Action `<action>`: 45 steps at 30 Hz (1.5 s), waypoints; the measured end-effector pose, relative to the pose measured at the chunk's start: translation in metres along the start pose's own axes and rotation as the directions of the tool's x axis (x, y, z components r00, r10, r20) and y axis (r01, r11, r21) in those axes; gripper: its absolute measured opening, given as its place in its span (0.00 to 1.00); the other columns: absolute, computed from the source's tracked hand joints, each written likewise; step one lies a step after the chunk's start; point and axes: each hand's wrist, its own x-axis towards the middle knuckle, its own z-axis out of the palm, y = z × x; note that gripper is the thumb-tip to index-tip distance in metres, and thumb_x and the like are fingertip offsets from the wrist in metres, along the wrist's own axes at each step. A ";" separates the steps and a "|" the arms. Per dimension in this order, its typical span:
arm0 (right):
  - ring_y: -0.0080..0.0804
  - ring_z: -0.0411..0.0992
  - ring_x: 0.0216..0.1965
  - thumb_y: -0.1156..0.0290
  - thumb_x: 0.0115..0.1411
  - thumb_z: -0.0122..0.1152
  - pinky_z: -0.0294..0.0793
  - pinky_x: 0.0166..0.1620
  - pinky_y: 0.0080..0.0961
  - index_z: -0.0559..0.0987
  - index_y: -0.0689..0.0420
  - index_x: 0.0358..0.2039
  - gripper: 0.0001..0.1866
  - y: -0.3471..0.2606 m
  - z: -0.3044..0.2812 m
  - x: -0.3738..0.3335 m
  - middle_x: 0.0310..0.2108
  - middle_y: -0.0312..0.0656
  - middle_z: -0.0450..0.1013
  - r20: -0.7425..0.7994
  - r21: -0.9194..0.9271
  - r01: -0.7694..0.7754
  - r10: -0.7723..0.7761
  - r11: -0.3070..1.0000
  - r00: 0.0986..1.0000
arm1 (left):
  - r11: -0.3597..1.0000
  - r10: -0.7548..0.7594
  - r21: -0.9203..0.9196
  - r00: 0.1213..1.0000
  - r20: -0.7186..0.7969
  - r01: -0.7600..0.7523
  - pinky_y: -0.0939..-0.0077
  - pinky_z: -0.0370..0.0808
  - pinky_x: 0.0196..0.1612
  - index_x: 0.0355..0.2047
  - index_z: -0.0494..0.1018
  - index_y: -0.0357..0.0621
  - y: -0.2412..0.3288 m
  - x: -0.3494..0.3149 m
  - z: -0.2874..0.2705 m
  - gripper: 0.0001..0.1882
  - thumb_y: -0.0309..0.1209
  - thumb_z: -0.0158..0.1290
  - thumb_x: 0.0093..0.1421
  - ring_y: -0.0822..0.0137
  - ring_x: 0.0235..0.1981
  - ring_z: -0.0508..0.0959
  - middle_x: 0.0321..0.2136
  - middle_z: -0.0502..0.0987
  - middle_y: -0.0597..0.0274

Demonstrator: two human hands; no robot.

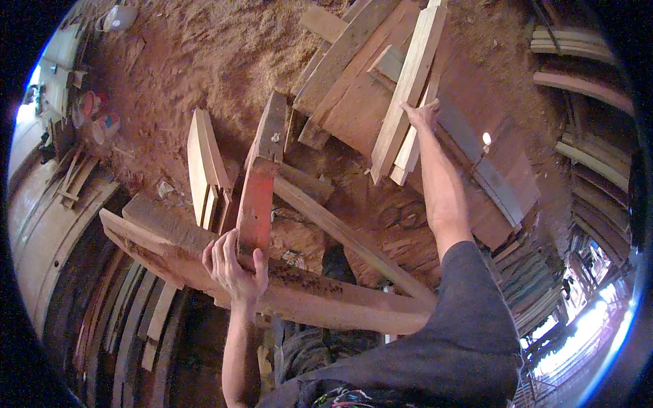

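Observation:
My left hand (pixel 235 270) is closed on the near end of a wooden beam (pixel 257 204) with a red-orange face, its thumb on one side and bent fingers on the other. This beam meets a long, rough brown timber (pixel 320 296) lying crosswise in front of me. With my right arm stretched forward, my right hand (pixel 423 115) grips the side of pale sawn planks (pixel 401 112), which lie together over a broad brown board (pixel 357 102). Its fingers are partly hidden by the planks. Left of the beam, several short pale boards (pixel 206 166) stand grouped together.
A slanting wooden strut (pixel 354 234) runs down to the crosswise timber. Sawdust (pixel 224 47) covers the ground ahead. Lumber stacks (pixel 136 326) stand at the lower left, with more boards (pixel 592 163) along the right. A white container (pixel 119 18) and buckets (pixel 105 127) sit far left.

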 end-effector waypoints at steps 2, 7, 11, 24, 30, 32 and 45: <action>0.53 0.48 0.69 0.33 0.38 0.72 0.54 0.67 0.48 0.43 0.65 0.68 0.71 -0.016 -0.018 -0.024 0.67 0.59 0.47 0.030 -0.006 -0.030 0.030 1.000 0.999 | 1.000 -0.003 0.003 1.000 -0.019 0.003 0.57 0.60 0.57 0.48 0.71 0.39 0.000 -0.002 -0.002 0.25 0.43 0.53 0.56 0.54 0.45 0.74 0.42 0.76 0.53; 0.52 0.56 0.65 0.33 0.45 0.65 0.58 0.64 0.46 0.51 0.64 0.66 0.62 0.003 -0.034 -0.071 0.65 0.58 0.54 -0.136 0.060 -0.005 0.013 0.998 0.991 | 0.999 0.007 -0.035 0.998 -0.066 -0.009 0.57 0.60 0.58 0.48 0.71 0.41 -0.002 -0.004 -0.001 0.24 0.41 0.54 0.55 0.55 0.47 0.74 0.42 0.76 0.53; 0.52 0.60 0.61 0.46 0.53 0.66 0.61 0.62 0.42 0.59 0.67 0.60 0.47 0.039 -0.009 -0.127 0.60 0.61 0.58 -0.205 0.439 0.078 0.015 0.895 0.979 | 0.998 -0.035 -0.061 0.997 -0.070 0.030 0.58 0.61 0.58 0.49 0.72 0.43 0.000 -0.007 -0.005 0.25 0.42 0.56 0.53 0.57 0.48 0.74 0.42 0.76 0.55; 0.30 0.68 0.46 0.69 0.61 0.62 0.72 0.46 0.25 0.69 0.62 0.53 0.22 -0.054 -0.058 -0.430 0.46 0.43 0.69 0.217 0.769 0.171 -0.502 0.616 0.837 | 0.939 -0.018 -0.336 0.963 -0.270 -0.077 0.60 0.64 0.54 0.43 0.72 0.45 -0.025 -0.036 -0.004 0.24 0.45 0.60 0.49 0.56 0.43 0.74 0.38 0.75 0.55; 0.37 0.69 0.49 0.66 0.60 0.61 0.70 0.53 0.31 0.71 0.61 0.51 0.21 -0.160 -0.106 -0.534 0.48 0.45 0.70 -0.070 0.686 0.567 -0.735 0.455 0.675 | 0.792 -0.229 -0.560 0.732 -0.642 -0.243 0.60 0.71 0.48 0.46 0.71 0.46 -0.105 -0.079 -0.050 0.25 0.30 0.62 0.45 0.53 0.43 0.74 0.42 0.74 0.55; 0.38 0.69 0.49 0.62 0.61 0.60 0.70 0.53 0.32 0.71 0.61 0.51 0.22 -0.188 -0.091 -0.555 0.47 0.46 0.70 -0.127 0.537 0.734 -0.819 0.417 0.559 | 0.793 -0.411 -0.589 0.579 -0.704 -0.153 0.66 0.72 0.41 0.43 0.68 0.40 -0.169 -0.094 -0.059 0.21 0.27 0.57 0.47 0.59 0.38 0.72 0.37 0.71 0.57; 0.51 0.66 0.54 0.50 0.69 0.37 0.65 0.58 0.37 0.64 0.68 0.57 0.32 -0.260 -0.021 -0.622 0.55 0.60 0.65 -0.046 -0.042 0.793 -0.794 0.608 0.606 | -0.626 -0.471 -0.555 0.302 0.829 0.548 0.68 0.72 0.33 0.54 0.65 0.42 -0.486 -0.047 0.270 0.43 0.60 0.62 0.46 0.68 0.30 0.70 0.38 0.71 0.54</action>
